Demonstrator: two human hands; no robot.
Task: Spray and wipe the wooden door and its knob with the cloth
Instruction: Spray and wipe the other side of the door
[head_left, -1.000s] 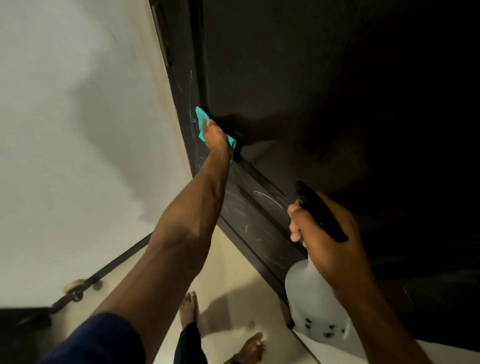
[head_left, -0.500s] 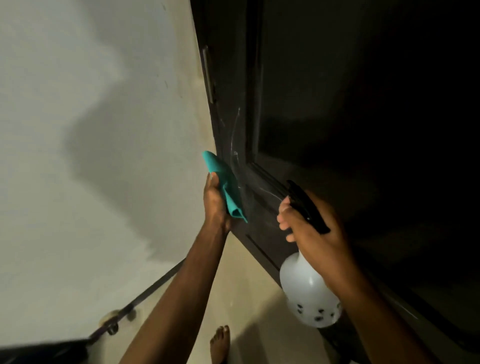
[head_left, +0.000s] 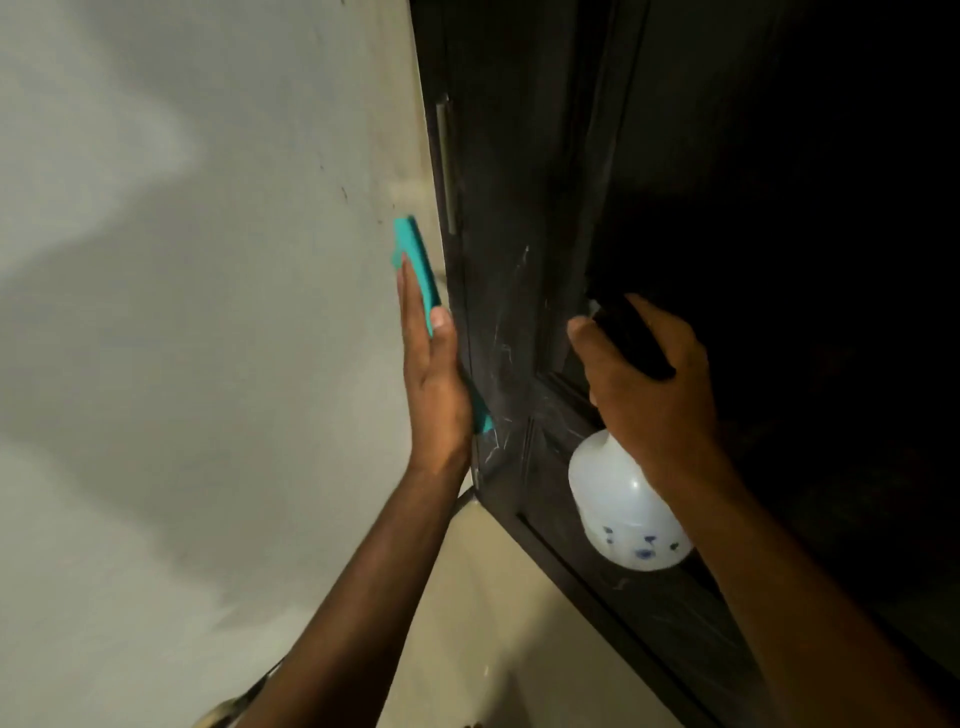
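The dark wooden door (head_left: 519, 208) fills the upper right, its edge running down the middle with pale scuff marks. My left hand (head_left: 431, 384) lies flat, fingers straight, and presses a folded teal cloth (head_left: 415, 265) against the door's left edge. To the right, my right hand (head_left: 649, 384) grips the black trigger head of a white spray bottle (head_left: 628, 514), which hangs close to the door's lower panel. No knob shows in this view.
A pale wall (head_left: 182, 312) takes up the left half, with my shadow across it. A metal strip (head_left: 445, 166) sits on the door edge above the cloth. Cream floor (head_left: 493, 623) lies below between my arms.
My left hand has slid the cloth from the door's panel moulding back toward me along the door edge and now lies flat on it. The view has tilted upward; my feet have left the frame.
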